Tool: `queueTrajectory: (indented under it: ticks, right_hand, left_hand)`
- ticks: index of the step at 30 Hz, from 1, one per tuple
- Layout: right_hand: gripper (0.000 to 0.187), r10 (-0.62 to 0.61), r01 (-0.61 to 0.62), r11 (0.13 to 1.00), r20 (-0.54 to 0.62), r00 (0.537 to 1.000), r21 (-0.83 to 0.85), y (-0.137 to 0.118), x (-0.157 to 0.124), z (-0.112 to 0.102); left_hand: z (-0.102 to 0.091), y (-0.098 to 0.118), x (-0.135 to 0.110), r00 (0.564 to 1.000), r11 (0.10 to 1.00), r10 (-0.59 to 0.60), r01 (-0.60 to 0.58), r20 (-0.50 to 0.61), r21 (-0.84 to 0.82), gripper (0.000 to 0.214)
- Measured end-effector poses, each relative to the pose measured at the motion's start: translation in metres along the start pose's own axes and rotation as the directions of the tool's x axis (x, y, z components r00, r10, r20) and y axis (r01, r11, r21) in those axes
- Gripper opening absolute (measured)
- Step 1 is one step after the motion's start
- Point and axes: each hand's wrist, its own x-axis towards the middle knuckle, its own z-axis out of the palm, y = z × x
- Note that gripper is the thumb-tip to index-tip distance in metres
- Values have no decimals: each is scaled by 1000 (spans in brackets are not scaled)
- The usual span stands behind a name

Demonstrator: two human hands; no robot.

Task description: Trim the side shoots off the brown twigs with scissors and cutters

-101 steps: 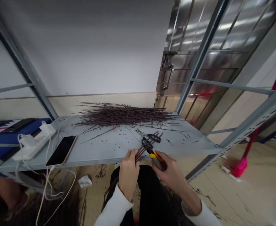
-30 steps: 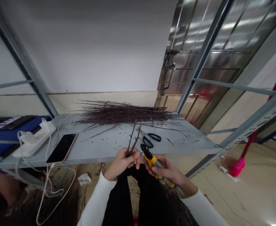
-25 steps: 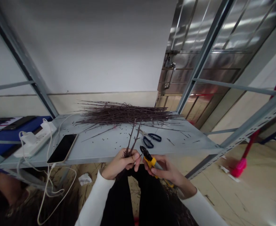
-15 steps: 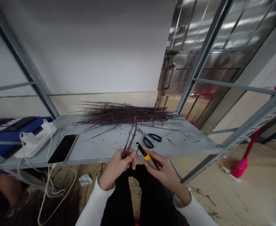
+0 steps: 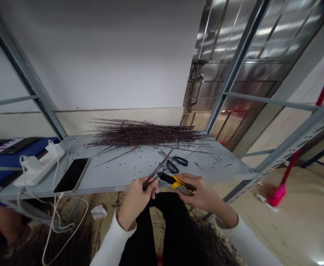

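Note:
Closed around a few thin dark twigs (image 5: 159, 167), my left hand (image 5: 140, 195) is just off the front edge of the shelf. The twigs slant up and to the right from my fingers. My right hand (image 5: 199, 190) grips yellow-and-grey pruning shears (image 5: 180, 184), whose dark jaws point left and lie close beside the twigs, near my left fingers. Whether the jaws touch a twig I cannot tell. Behind the twigs lie scissors (image 5: 173, 167) with dark blue handles, their blades partly hidden. A large heap of dark twigs (image 5: 142, 133) stretches across the back of the shelf.
On the left of the grey shelf (image 5: 114, 181) are a phone (image 5: 72, 175) and a white power strip (image 5: 36, 171) with cables hanging down. Small twig bits dot the surface. Metal uprights (image 5: 232, 70) flank it. A red-handled broom (image 5: 278, 194) stands at right.
The shears have turned from angled upward to nearly level, their jaws now beside the twigs. The twigs in my left hand tilt further right. The view has shifted slightly.

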Motion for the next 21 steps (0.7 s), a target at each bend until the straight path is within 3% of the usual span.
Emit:
queueTrajectory:
  ticks: [3,6,8,10,12,13,15,17,18,21]
  right_hand:
    - [33,95,-119,967,115,989,225,-6,-3,-7]
    - [28,159,-262,827,239,958,497,-4,-9,-1]
    - [28,180,-383,625,352,919,680,1,-16,11]
    - [32,148,-486,315,464,874,815,6,-24,28]
    - [36,74,-529,17,526,847,849,8,-32,45]
    - [36,45,-528,-88,533,845,845,8,-35,52]
    - [36,37,-502,-186,516,856,845,5,-38,61]
    - [37,122,-450,-129,464,877,884,0,-36,62]
    - [37,184,-421,-36,420,888,906,-4,-33,59]
    - [37,362,-336,392,192,912,857,-11,-24,49]
  left_hand:
    - [-3,-2,-1,997,998,53,-54,64,19,32]
    - [-3,-3,1,991,993,113,-115,76,22,29]
    - [-1,-3,3,986,989,147,-148,74,10,26]
    - [4,-4,4,983,986,167,-167,70,-9,24]
    - [9,-3,5,982,984,177,-176,61,-21,23]
    - [12,-3,5,982,983,181,-180,53,-24,24]
    - [16,-3,6,982,983,184,-183,31,-20,25]
    - [18,-5,7,983,983,182,-182,14,-2,29]
    - [19,-6,7,984,984,179,-179,5,11,31]
    - [22,-9,8,984,983,173,-170,-47,66,31]
